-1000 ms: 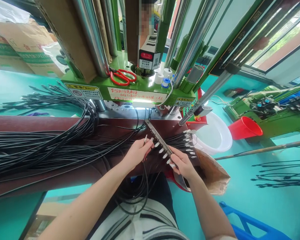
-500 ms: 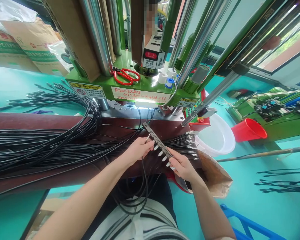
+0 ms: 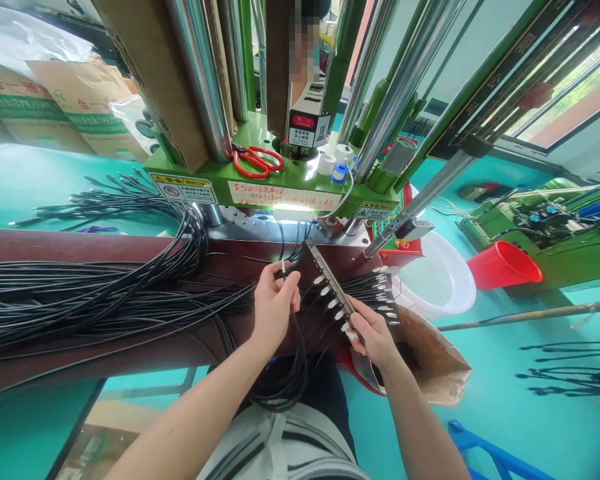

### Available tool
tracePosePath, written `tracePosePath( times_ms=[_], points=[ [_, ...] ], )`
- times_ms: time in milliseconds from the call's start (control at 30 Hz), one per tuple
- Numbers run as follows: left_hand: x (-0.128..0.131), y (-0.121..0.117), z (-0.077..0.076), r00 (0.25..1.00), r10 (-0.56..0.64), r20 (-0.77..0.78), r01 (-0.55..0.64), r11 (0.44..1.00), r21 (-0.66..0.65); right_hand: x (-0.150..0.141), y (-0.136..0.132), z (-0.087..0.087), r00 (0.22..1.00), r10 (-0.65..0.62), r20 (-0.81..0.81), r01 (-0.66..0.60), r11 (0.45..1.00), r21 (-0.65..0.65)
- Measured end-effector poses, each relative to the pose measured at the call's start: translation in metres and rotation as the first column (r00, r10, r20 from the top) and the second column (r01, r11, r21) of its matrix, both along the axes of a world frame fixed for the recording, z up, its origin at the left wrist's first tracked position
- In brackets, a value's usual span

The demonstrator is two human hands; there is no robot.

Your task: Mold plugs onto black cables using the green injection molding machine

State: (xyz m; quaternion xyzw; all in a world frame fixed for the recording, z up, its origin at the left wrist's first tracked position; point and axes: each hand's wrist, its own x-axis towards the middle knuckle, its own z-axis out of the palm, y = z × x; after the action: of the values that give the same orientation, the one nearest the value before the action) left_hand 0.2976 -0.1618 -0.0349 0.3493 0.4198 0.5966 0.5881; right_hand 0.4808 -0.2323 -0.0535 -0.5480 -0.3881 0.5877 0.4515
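Note:
My right hand [image 3: 373, 331] grips the lower end of a dark metal bar [image 3: 329, 275], which slants up to the left above the bench. Several silvery connectors [image 3: 332, 304] stick out along the bar's left side. My left hand [image 3: 275, 300] is apart from the bar and pinches a black cable [image 3: 300, 340] near its end, where a small metal tip [image 3: 283, 267] points up. That cable hangs in loops down toward my lap. Right of the bar, a row of black cables with metal plugs [image 3: 380, 293] lies on the brown bench [image 3: 220, 360].
A green press [image 3: 190, 175] rises behind the bench, with red scissors [image 3: 257, 162] and small spools [image 3: 339, 172] on its ledge. A large bundle of black cables [image 3: 80, 293] covers the left. At right are a white tub [image 3: 460, 280], a red bucket [image 3: 505, 267] and a paper bag [image 3: 445, 367].
My left hand has moved off the bar to the left and turned upward, with the cable end in its fingers. The bar has shifted slightly right in my right hand.

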Motion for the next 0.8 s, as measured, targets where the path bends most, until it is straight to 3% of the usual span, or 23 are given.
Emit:
tracePosePath(
  times_ms=[67,133,200,267,367,633,800],
  points=[
    [0.005,-0.002,-0.002,0.998,0.027,0.054,-0.026,1.0,-0.018,0.0,-0.001,0.001,1.0,0.003,0.007,-0.003,1.0,0.005],
    [0.004,-0.001,-0.003,1.0,-0.03,0.008,0.031,0.999,-0.03,0.0,-0.001,0.002,1.0,0.012,0.017,-0.012,1.0,0.002],
    [-0.001,0.002,-0.004,0.98,-0.189,-0.06,0.183,0.978,-0.097,0.001,0.0,0.004,0.998,0.048,0.026,-0.048,0.999,-0.004],
    [-0.007,0.005,-0.004,0.932,-0.357,-0.064,0.339,0.919,-0.2,0.002,0.0,0.006,0.994,0.098,0.044,-0.098,0.995,-0.005],
    [-0.016,0.009,-0.004,0.87,-0.493,-0.022,0.471,0.841,-0.267,0.003,0.001,0.008,0.986,0.143,0.081,-0.142,0.99,-0.013],
    [-0.025,0.015,-0.003,0.789,-0.613,0.038,0.6,0.757,-0.258,0.006,0.002,0.006,0.966,0.215,0.147,-0.212,0.977,-0.036],
    [-0.029,0.02,-0.004,0.767,-0.64,0.043,0.627,0.735,-0.258,0.003,0.001,0.006,0.917,0.285,0.28,-0.3,0.954,0.011]
  ],
)
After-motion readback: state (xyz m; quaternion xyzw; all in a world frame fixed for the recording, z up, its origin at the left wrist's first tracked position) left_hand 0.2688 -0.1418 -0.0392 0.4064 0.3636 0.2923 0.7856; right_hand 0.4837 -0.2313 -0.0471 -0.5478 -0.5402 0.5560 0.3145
